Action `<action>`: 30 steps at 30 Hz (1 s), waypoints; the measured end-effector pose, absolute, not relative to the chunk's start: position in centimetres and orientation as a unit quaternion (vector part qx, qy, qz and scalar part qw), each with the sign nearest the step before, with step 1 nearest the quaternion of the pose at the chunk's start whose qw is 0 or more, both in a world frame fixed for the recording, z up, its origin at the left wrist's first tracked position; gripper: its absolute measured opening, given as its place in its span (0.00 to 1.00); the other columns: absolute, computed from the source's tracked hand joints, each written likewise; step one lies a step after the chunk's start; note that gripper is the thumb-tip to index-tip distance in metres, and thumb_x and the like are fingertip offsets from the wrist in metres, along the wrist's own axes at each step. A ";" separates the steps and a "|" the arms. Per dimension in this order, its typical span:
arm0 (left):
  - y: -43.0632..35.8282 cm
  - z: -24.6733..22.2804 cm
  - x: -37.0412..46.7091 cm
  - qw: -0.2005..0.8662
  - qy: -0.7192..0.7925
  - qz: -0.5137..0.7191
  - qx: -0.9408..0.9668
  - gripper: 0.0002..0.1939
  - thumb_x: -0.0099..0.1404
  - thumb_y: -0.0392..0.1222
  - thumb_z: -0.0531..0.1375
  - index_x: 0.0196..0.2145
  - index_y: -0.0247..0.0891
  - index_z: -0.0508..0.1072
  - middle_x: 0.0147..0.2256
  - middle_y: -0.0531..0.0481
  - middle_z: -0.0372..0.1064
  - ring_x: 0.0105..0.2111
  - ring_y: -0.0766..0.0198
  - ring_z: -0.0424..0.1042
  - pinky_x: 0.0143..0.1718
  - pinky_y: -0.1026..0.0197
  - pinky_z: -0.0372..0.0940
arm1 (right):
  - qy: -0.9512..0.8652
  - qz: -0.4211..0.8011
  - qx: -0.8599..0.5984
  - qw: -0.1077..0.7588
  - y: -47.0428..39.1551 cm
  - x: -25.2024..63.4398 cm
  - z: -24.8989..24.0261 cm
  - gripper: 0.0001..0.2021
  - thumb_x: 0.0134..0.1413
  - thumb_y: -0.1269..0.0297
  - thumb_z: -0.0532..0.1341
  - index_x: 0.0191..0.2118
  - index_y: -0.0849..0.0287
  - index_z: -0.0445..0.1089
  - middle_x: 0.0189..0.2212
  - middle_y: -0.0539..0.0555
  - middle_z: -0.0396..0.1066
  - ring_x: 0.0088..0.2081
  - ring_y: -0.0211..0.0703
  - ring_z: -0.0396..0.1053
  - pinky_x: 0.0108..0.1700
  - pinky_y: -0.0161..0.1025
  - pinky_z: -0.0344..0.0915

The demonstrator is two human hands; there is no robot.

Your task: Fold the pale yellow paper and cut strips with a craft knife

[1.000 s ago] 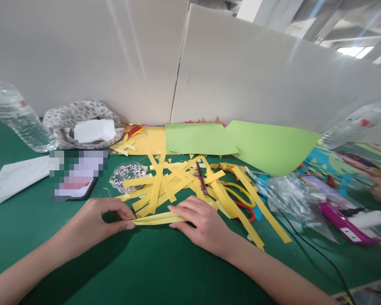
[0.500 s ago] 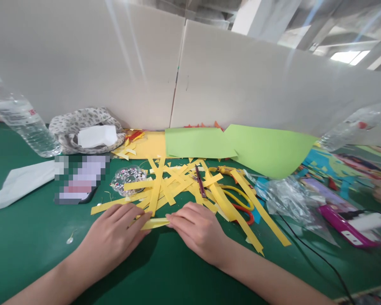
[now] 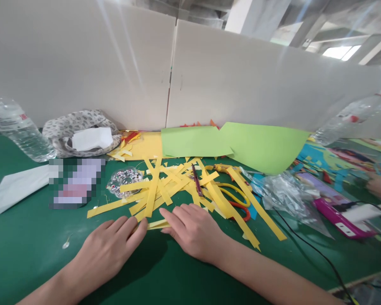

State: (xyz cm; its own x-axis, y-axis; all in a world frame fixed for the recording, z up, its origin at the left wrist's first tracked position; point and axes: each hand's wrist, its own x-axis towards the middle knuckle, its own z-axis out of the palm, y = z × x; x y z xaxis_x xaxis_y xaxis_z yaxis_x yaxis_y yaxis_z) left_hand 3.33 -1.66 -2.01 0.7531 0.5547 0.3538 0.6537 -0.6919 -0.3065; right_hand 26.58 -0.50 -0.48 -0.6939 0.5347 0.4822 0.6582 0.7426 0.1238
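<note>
A short yellow paper strip stretches between my hands, just above the green table. My left hand pinches its left end between thumb and fingers. At the right end, my right hand holds the strip, with the forefinger lifted a little above it. Beyond my fingers lies a loose heap of yellow paper strips. On the heap rests a dark red pen. Scissors with yellow and red-orange handles lie partly under the strips on the right.
A round clear case of small beads and a blurred-out phone lie left. Green paper sheets lean by the partition. Clear plastic bags, a purple power strip and a black cable are right. Another person's hand shows far right.
My right thumb and forefinger have spread apart, with the forefinger rising off the strip. My left hand has shifted slightly down and left. The whole view has turned a little.
</note>
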 end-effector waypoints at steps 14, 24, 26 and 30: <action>-1.0 -1.9 3.1 0.096 -0.331 -0.173 -0.923 0.10 0.69 0.35 0.43 0.40 0.40 0.63 0.26 0.54 0.70 0.20 0.66 0.69 0.21 0.64 0.57 | -0.918 -0.136 -0.322 0.186 -0.5 27.1 -0.2 0.16 0.64 0.64 0.50 0.25 0.59 0.65 0.19 0.48 0.62 0.22 0.35 0.57 0.24 0.37 0.46; 0.1 -2.3 0.6 0.125 -0.344 -0.222 -0.904 0.12 0.68 0.34 0.45 0.35 0.39 0.67 0.26 0.52 0.72 0.22 0.66 0.71 0.25 0.66 0.63 | -0.909 -0.115 -0.361 0.172 0.5 28.0 -0.1 0.14 0.63 0.68 0.51 0.28 0.61 0.67 0.22 0.50 0.66 0.26 0.37 0.60 0.29 0.35 0.53; -0.1 -2.2 1.0 0.128 -0.348 -0.231 -0.900 0.12 0.68 0.34 0.44 0.34 0.39 0.66 0.24 0.52 0.72 0.21 0.66 0.70 0.23 0.65 0.62 | -0.910 -0.111 -0.361 0.174 0.4 27.8 -0.2 0.11 0.63 0.67 0.50 0.34 0.62 0.69 0.25 0.53 0.68 0.28 0.39 0.63 0.31 0.37 0.55; -0.6 -1.9 2.0 0.122 -0.354 -0.250 -0.893 0.11 0.69 0.35 0.45 0.34 0.38 0.66 0.24 0.53 0.72 0.20 0.65 0.70 0.21 0.64 0.60 | -0.910 -0.091 -0.357 0.190 0.3 27.5 -0.3 0.11 0.63 0.67 0.50 0.42 0.63 0.68 0.28 0.54 0.70 0.31 0.41 0.64 0.34 0.38 0.57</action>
